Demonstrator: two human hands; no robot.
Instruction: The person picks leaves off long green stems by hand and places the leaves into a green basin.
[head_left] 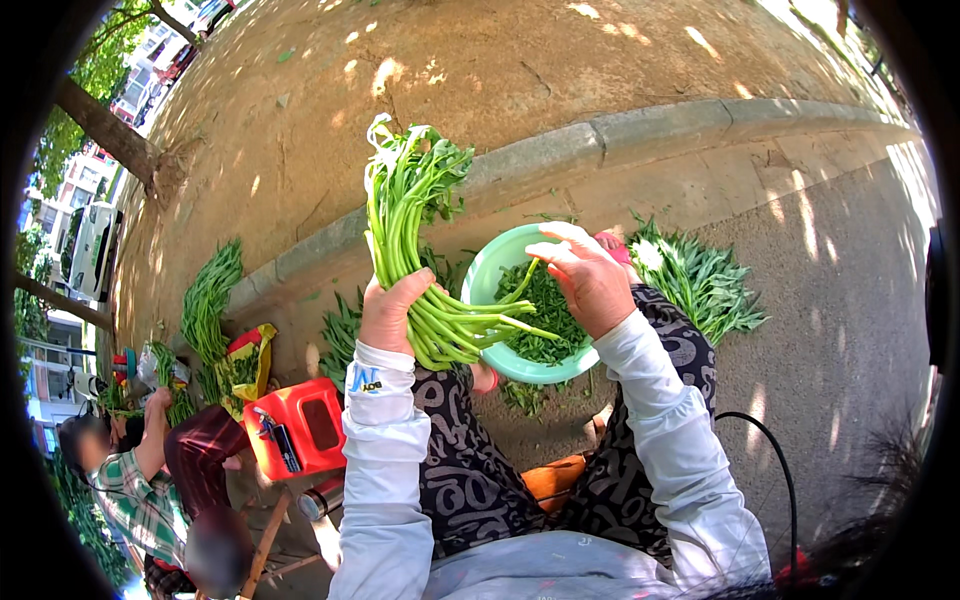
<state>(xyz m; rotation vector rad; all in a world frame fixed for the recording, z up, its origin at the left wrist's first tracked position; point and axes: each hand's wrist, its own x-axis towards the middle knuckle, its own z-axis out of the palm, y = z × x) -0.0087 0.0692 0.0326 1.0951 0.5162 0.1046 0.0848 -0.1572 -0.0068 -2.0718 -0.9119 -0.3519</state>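
Observation:
My left hand (pixel 393 308) is wrapped round a thick bunch of water spinach (pixel 400 225), leaves pointing up and away, pale cut stems spreading to the right. Just right of it, my right hand (pixel 585 275) has thumb and fingers closed at the tip of one stem (pixel 524 281) that bends up from the bunch. Beneath both hands stands a pale green basin (pixel 487 262) with short chopped green pieces (pixel 545 318) in it. The stem ends reach over the basin's left side.
Leafy greens (pixel 695 280) lie on the pavement to the right, with more (pixel 343 335) left of the basin. A red plastic stool (pixel 295 425) holding a dark phone-like object stands at left. Another person (pixel 140 490) sits beyond it, near a yellow bag (pixel 247 368). A stone kerb (pixel 540 160) runs behind.

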